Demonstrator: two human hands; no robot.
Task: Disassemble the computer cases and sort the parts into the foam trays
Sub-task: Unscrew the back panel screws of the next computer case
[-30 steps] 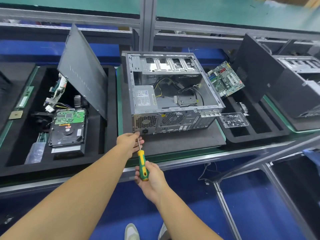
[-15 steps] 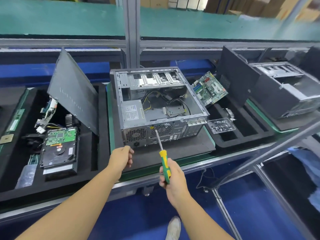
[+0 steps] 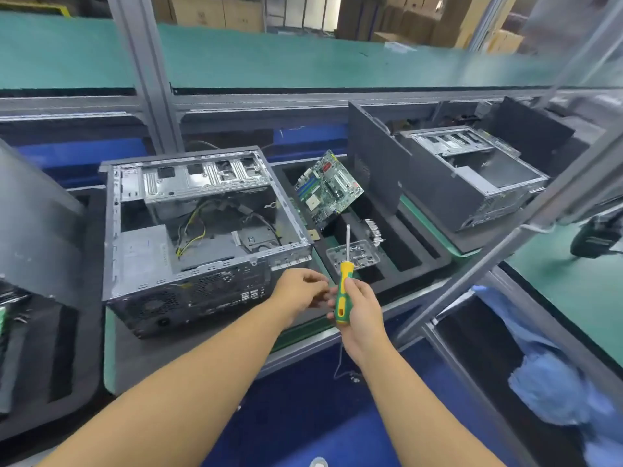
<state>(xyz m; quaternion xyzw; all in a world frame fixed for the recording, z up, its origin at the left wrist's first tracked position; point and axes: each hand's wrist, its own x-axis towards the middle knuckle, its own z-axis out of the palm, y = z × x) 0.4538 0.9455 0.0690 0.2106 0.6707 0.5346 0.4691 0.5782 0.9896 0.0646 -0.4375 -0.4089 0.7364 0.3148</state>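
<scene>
Open grey metal computer case left; black foam tray just right, holding green motherboard behind clear plastic screw box; second metal case far right.

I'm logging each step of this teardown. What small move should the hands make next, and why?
Probably carry the left hand right to the clear parts box and release there: its fingertips curl together as if pinching something tiny, too small to confirm, while the right hand holds the screwdriver upright.
</scene>
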